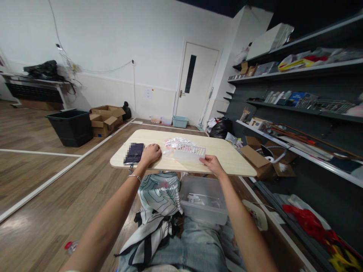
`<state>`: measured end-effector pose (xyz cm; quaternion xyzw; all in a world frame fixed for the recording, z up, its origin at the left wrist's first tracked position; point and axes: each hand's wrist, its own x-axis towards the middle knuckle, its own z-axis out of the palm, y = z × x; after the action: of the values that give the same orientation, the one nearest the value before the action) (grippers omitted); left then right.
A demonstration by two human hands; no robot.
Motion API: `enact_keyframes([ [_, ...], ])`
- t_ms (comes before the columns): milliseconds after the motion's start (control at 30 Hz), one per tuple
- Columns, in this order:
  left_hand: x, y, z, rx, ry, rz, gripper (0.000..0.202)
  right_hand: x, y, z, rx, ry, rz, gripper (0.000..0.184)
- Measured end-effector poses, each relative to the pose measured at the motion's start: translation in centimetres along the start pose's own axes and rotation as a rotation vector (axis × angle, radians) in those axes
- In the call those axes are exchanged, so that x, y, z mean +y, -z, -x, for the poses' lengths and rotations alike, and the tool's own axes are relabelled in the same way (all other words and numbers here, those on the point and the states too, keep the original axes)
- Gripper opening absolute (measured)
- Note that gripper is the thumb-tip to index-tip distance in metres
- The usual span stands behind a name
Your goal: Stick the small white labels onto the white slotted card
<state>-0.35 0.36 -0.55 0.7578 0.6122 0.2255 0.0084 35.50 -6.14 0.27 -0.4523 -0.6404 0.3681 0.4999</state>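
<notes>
Well, right hand [212, 164] on a white, seemingly slotted tray's [187, 155] corner.

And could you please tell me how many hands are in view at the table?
2: the left hand is beside the dark flat item, and the right hand holds the right end of the pale slotted holder. No others show.

Room at tbl [236, 160] R end; pile [176, 141] blks behind tray [187, 155].
</notes>
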Motion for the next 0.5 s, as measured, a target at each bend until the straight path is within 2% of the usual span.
enact_keyframes([
  [133,-0.07,-0.08,0.0,0.0,0.001,0.004,0.036,-0.14,-0.08,0.11,-0.007,0.003,0.0,0.061],
  [367,-0.24,-0.3,-0.09,0.011,-0.012,0.006,0.037,-0.15,0.0,0.1,-0.027,0.001,0.059,0.072],
  [500,-0.19,-0.27,-0.1,0.008,-0.011,-0.003,0.036,0.06,0.14,0.0,-0.025,0.003,0.071,0.068],
])
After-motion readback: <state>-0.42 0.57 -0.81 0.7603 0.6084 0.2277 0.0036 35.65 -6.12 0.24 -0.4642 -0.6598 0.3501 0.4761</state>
